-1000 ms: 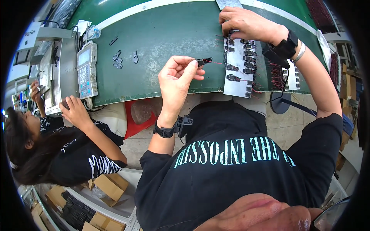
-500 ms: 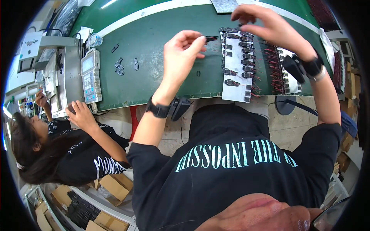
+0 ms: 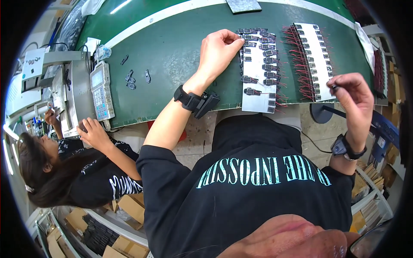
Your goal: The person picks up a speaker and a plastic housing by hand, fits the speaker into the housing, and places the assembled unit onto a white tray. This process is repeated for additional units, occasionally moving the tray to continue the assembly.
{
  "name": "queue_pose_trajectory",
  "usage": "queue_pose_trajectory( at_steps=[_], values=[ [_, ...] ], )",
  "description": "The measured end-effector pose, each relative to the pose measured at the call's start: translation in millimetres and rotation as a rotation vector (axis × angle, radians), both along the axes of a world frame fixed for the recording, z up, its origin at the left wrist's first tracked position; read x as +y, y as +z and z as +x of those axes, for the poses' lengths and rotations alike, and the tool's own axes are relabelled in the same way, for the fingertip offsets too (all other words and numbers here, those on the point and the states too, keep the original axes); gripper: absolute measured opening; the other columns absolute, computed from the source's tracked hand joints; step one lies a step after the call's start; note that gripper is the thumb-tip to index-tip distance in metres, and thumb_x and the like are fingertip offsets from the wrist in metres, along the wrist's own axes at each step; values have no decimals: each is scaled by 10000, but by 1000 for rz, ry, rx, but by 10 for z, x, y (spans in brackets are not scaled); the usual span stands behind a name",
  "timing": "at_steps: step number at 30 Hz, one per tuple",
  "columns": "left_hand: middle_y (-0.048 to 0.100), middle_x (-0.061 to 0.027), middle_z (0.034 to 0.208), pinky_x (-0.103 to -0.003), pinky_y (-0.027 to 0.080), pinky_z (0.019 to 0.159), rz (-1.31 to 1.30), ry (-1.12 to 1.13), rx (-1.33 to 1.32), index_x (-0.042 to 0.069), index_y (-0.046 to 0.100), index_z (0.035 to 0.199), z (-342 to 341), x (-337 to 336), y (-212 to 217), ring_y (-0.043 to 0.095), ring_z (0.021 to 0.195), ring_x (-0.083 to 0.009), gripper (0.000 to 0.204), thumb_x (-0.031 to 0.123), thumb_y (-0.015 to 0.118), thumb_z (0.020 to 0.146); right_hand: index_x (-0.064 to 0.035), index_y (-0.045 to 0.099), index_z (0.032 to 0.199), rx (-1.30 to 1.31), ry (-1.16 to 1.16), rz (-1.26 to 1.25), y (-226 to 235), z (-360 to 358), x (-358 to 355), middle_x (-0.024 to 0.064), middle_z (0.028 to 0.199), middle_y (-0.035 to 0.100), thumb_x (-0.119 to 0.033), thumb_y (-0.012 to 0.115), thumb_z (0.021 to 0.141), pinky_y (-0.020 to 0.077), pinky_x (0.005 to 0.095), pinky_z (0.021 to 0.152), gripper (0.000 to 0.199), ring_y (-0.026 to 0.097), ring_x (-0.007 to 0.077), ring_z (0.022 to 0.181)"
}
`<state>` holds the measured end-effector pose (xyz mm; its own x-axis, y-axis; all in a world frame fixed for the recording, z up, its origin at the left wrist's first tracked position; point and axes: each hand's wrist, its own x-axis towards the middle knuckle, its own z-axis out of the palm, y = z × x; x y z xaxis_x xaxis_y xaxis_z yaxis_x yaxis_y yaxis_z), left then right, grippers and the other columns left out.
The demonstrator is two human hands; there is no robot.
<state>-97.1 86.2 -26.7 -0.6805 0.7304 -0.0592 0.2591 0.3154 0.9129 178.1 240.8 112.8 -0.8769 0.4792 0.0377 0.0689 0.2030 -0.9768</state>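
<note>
My left hand is closed in a pinch at the left edge of a white strip. Its fingertips grip a small black wired part at the strip's far end. Several more such parts, with dark rectangular faces and thin red wires, lie in rows on that strip. Off the table's near right edge, my right hand pinches a small black piece between thumb and fingers; its exact kind is too small to tell. Beside that hand lies a second white strip, lined with black parts and red wires.
Loose black parts lie on the green table at left, near a grey keypad device. A dark plate sits at the back. A co-worker sits at left. A blue fan stands at right.
My left hand has moved right, bringing its black wired part onto the strip. My right hand has swung from the strip's far end to the near right, now pinching a black piece.
</note>
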Motion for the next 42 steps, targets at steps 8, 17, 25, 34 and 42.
queue_pose_trajectory(
  at_steps=[8,17,25,34,42],
  values=[
    [725,-126,872,-436,556,747,86,92,511,54,748,915,34,-286,176,691,832,-340,242,267,633,918,44,614,1054,-6,66,-45,-288,39,-187,149,1079,659,42,558,939,486,285,836,128,604,163,924],
    [659,-125,870,-450,557,748,-587,574,989,58,709,847,-292,-1800,175,643,908,-328,136,193,692,852,24,593,1075,127,162,-120,-605,35,-251,114,1044,592,-19,574,975,472,299,825,110,584,173,904],
    [663,-113,878,-437,540,782,-503,542,839,56,703,869,-288,-1842,152,643,927,-321,129,162,744,811,18,586,1053,88,208,-196,-602,-107,-442,116,1015,604,-47,598,978,487,294,797,100,593,164,869],
    [671,-102,897,-424,522,804,-331,457,748,60,694,916,-233,-1693,109,637,910,-325,112,102,729,817,13,598,1048,20,118,-328,-539,-128,-582,122,1017,624,-11,581,965,505,295,815,88,618,170,887],
    [678,-120,970,-392,520,827,-233,353,736,49,718,1003,48,-1640,61,640,925,-302,183,121,746,838,22,604,1039,6,119,-337,-595,-228,-610,117,1028,636,16,558,949,522,295,818,101,633,162,900]
  ],
)
